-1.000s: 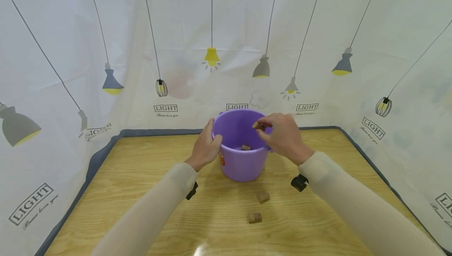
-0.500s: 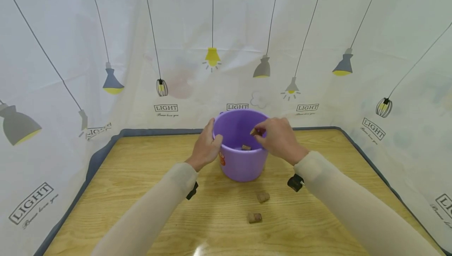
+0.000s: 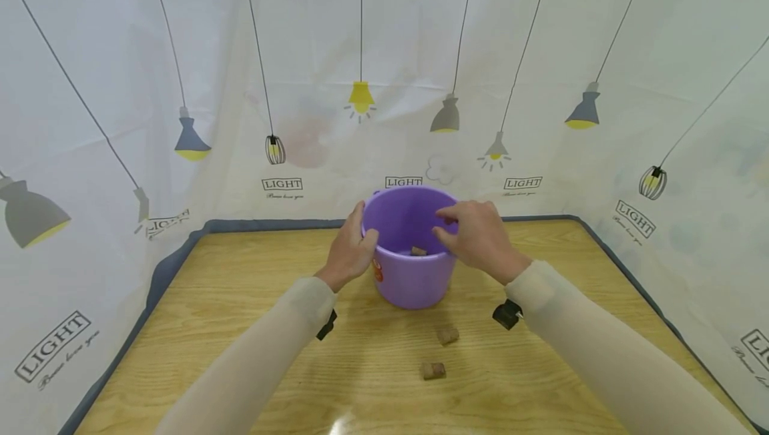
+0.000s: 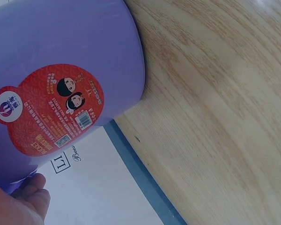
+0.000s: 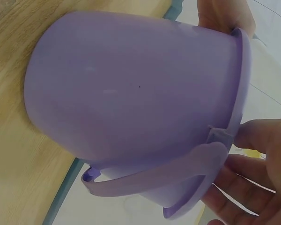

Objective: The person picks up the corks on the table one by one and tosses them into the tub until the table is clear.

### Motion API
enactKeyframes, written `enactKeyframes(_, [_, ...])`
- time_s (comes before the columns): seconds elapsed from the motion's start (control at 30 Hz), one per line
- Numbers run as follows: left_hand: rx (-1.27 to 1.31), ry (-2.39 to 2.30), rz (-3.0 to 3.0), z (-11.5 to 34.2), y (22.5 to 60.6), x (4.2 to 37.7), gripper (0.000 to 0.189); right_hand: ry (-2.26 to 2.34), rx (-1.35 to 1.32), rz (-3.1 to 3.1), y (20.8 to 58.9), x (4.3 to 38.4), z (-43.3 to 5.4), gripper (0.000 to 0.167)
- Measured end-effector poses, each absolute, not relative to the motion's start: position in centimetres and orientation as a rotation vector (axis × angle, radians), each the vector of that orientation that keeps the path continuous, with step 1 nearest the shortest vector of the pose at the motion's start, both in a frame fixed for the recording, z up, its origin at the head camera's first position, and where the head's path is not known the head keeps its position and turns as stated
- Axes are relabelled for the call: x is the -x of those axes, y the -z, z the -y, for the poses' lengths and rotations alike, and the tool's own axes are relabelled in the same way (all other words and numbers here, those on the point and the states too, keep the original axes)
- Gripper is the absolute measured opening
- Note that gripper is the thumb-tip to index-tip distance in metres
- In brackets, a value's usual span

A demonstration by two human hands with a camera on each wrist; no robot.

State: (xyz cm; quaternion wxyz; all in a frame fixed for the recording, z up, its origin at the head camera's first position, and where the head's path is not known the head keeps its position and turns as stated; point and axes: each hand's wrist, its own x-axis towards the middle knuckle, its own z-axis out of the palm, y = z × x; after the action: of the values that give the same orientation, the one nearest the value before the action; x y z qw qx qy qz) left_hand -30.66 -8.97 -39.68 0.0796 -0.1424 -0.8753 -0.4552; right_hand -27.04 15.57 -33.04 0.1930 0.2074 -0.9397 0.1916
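Note:
A purple plastic bucket (image 3: 414,281) stands upright on the table, tilted slightly in view. My left hand (image 3: 350,251) grips its left rim, thumb outside on the near edge; in the left wrist view part of that hand (image 4: 23,201) shows beside the bucket's red label (image 4: 56,110). Over the right rim is my right hand (image 3: 479,235), thumb and forefinger apart with nothing visible between them. The right wrist view has its fingers (image 5: 243,187) at the rim by the bucket's handle (image 5: 150,180). One wine cork (image 3: 418,251) lies inside the bucket; the far lower interior is partly hidden.
Two more corks, a nearer one (image 3: 433,370) and a farther one (image 3: 448,335), lie on the wooden table (image 3: 240,308) in front of the bucket. A white cloth printed with lamps (image 3: 324,88) hangs behind and at both sides, its dark blue border along the table's edge.
My right hand lowered a cork into the bucket's mouth, then parted its fingers; that cork is no longer seen between them. My left hand has stayed on the rim.

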Motion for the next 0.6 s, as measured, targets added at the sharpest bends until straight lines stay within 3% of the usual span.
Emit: enactKeyframes(0.6, [0.414, 1.368, 2.630, 8.9, 39.6, 30.6, 0.075, -0.607, -0.617, 2.548, 32.9, 25.6, -16.2, 0.032])
